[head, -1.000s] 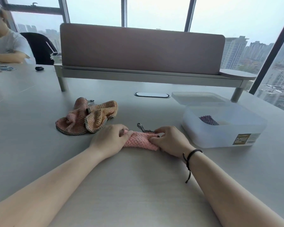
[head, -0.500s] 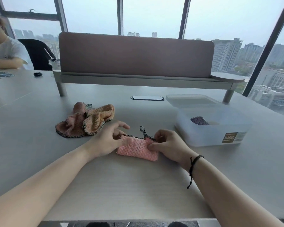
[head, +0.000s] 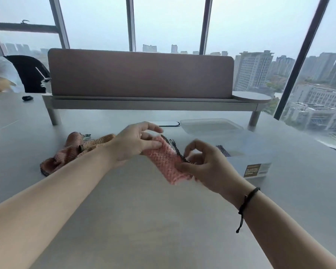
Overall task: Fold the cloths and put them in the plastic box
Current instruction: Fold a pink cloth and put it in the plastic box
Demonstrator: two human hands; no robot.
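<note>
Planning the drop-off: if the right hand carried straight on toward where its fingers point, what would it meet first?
Probably the plastic box: the right hand pinching the pink cloth sits just short of it, though depth is unclear.

Folded pink cloth [head: 168, 162] lifted off table [head: 144, 220], left hand [head: 133, 145] and right hand [head: 206, 167] now raised, holding its ends

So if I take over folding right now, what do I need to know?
Left hand and right hand both hold the folded pink cloth, lifted off the table.
Plastic box stands open at the right, a dark cloth already inside; its lid lies behind it.
Crumpled cloths wait at the left, unfolded.
Next: put the pink one in the box, then fold the pile.
</note>
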